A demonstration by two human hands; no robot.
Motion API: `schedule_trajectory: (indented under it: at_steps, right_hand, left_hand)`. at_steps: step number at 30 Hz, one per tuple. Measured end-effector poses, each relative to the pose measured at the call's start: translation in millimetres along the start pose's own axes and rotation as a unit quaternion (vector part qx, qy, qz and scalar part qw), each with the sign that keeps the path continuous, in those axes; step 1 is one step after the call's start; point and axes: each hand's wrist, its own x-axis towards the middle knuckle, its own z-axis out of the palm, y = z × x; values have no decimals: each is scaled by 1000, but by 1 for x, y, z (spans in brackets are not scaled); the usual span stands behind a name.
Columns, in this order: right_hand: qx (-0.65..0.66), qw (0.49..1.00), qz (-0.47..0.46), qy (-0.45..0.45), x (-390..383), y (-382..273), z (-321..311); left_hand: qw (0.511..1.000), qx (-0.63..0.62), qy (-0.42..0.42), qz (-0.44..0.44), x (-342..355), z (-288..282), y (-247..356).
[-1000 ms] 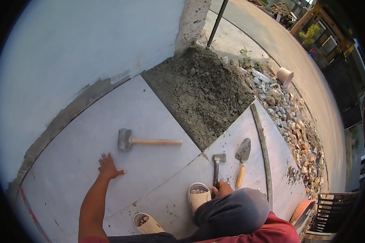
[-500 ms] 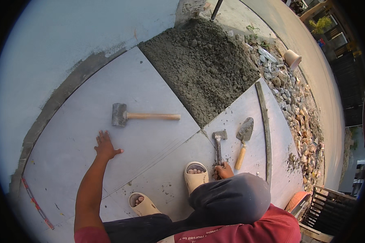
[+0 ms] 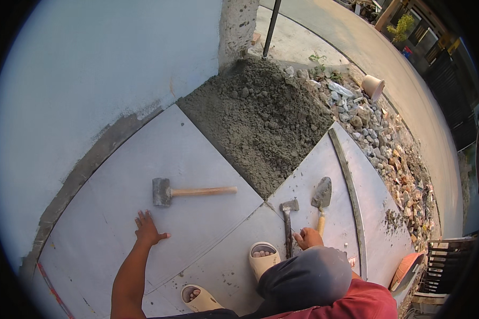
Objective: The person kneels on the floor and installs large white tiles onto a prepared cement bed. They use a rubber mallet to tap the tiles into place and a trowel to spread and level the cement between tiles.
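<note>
My left hand (image 3: 148, 231) lies spread on the pale grey tile (image 3: 106, 212), just below a rubber mallet (image 3: 162, 191) with a wooden handle. A small metal hammer (image 3: 288, 215) lies on the right-hand tiles (image 3: 287, 189). My right hand (image 3: 308, 237) has bent fingers between that hammer and the wooden-handled trowel (image 3: 321, 199); whether it grips anything is unclear. Beyond the tiles lies rough wet mortar (image 3: 258, 117). A long grey strip (image 3: 348, 189) runs along the right tile. My sandalled feet and dark-trousered knee are at the lower middle.
A pale wall (image 3: 101, 58) bounds the left, with a black pole (image 3: 271, 29) behind the mortar. Rubble (image 3: 367, 125), a cream bucket (image 3: 372, 86) and an orange object (image 3: 407, 268) line the right, beside a curving path (image 3: 356, 29) and a dark slatted piece (image 3: 444, 266).
My right hand has left the small hammer's handle and shifted right, toward the trowel's handle. My left hand stays spread below the mallet. The view has tilted slightly.
</note>
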Motion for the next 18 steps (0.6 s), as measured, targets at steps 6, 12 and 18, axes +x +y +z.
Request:
schedule_trajectory:
  at_steps: [6,12,18]
  right_hand:
    - [-50,967,123,219,19,53,-34]
    - [38,980,171,97,23,64,-6]
    - [170,954,70,235,26,65,-11]
  left_hand:
    - [1000,8,-11,18,2,6,4]
    - [1000,12,-4,10,6,3,-3]
    - [1000,22,-11,2,3,2,-3]
